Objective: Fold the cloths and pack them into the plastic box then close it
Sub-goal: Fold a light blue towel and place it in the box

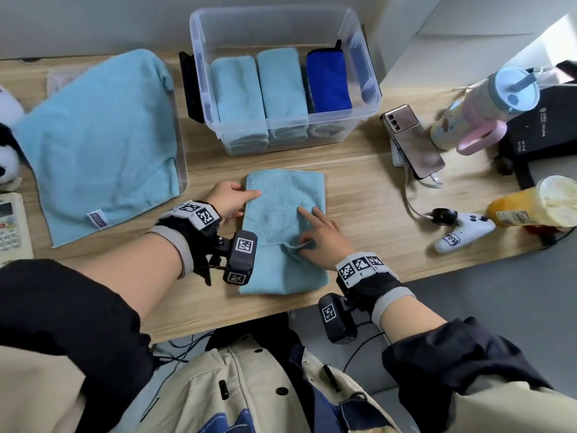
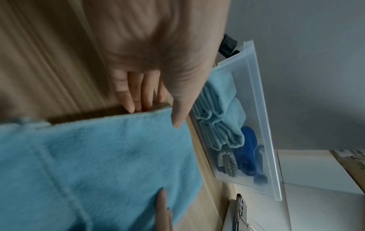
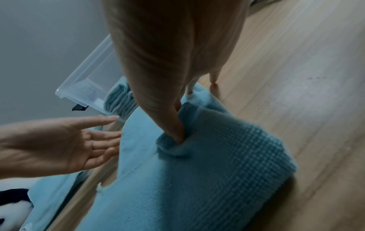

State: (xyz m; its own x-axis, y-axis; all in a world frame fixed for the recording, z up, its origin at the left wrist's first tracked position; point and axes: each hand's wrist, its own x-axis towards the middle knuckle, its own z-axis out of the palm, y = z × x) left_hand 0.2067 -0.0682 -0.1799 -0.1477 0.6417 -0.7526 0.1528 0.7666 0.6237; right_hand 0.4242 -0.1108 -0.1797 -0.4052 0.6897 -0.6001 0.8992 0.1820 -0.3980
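On the table (image 1: 359, 170), the cloth's (image 1: 281, 198) long axis points toward the box (image 1: 281, 29).

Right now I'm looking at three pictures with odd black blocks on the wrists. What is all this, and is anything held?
No machine: a person's two bare hands, with cameras strapped to the wrists. The big picture comes from a head camera; the other two look along each hand. On the wooden desk lies a half-folded light blue cloth. The left hand rests open at its left edge. The right hand pinches a fold of it between thumb and fingers. Behind stands the open plastic box with folded cloths inside; another cloth waits at left.
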